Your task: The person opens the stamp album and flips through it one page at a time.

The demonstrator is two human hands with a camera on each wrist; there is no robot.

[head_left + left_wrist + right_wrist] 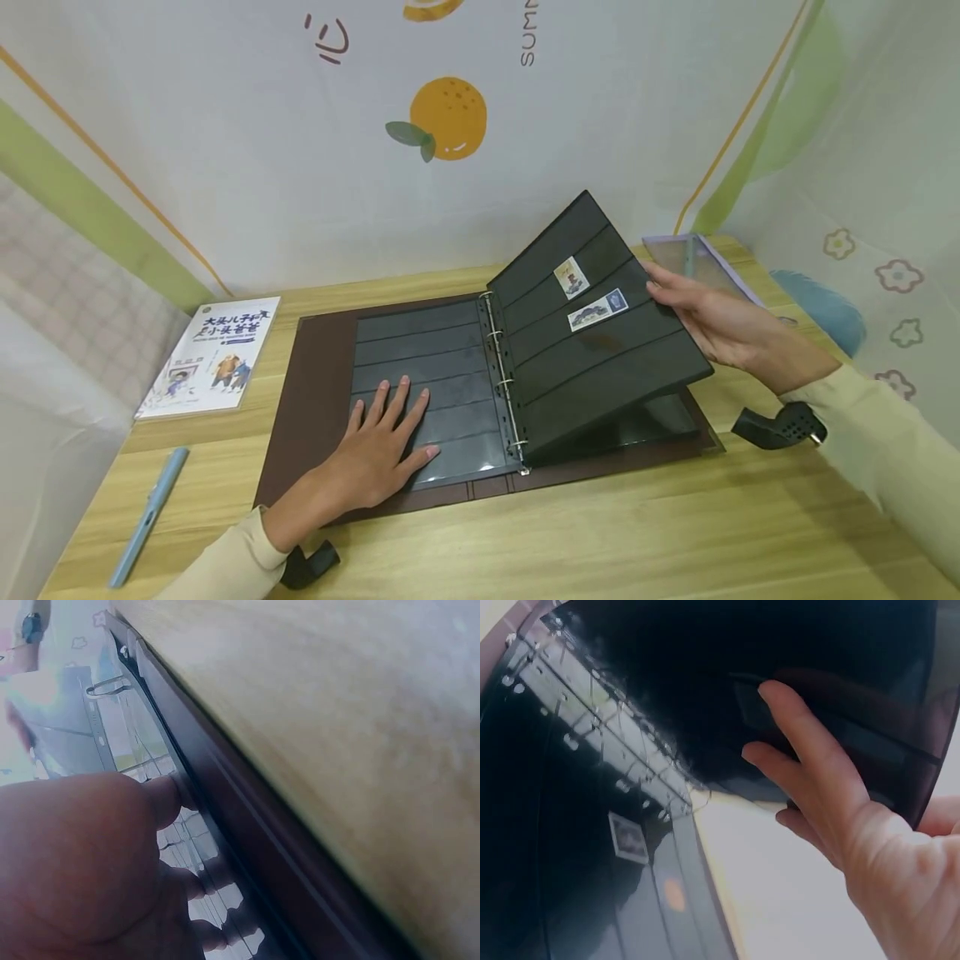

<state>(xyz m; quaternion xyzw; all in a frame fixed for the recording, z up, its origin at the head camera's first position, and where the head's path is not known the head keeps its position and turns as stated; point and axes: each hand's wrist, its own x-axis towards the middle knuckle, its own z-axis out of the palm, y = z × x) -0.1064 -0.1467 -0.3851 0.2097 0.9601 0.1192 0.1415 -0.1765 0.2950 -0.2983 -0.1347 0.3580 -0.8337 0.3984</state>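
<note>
A stamp album with a dark brown cover (318, 358) and a ring spine lies spread on the table. My left hand (375, 454) rests with fingers spread on its left-hand black page (420, 333); in the left wrist view the fingertips touch the glossy strips. My right hand (720, 321) pinches the outer edge of the raised black pages (555, 367), thumb on the upper face and fingers beneath. Two stamps, a small one (572, 277) and a wider one (597, 310), sit in the raised page's strips. In the right wrist view another stamp (628, 838) shows on a page below.
A white illustrated booklet (210, 358) lies at the left, with a blue pen (150, 517) nearer the front. Behind the right hand is a clear pouch with a purple edge (716, 262). A printed curtain (300, 192) hangs along the table's back.
</note>
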